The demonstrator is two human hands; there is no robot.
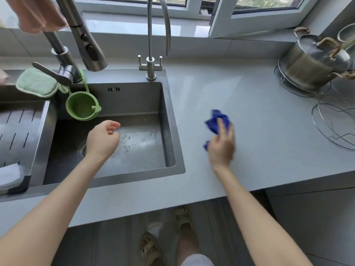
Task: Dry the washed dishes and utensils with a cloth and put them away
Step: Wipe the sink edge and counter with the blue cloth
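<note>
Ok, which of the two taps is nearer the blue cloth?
The thin gooseneck tap at the sink's back right corner, with two levers at its base. The pull-down sprayer tap stands further from the right hand and its blue cloth.

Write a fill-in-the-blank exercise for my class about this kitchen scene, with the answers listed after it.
1. The right hand holds a ___ cloth over the countertop.
2. The left hand hovers, holding nothing, above the ___.
3. The small strainer hanging by the faucet is ___ in colour.

Missing words: blue; sink; green.
</note>
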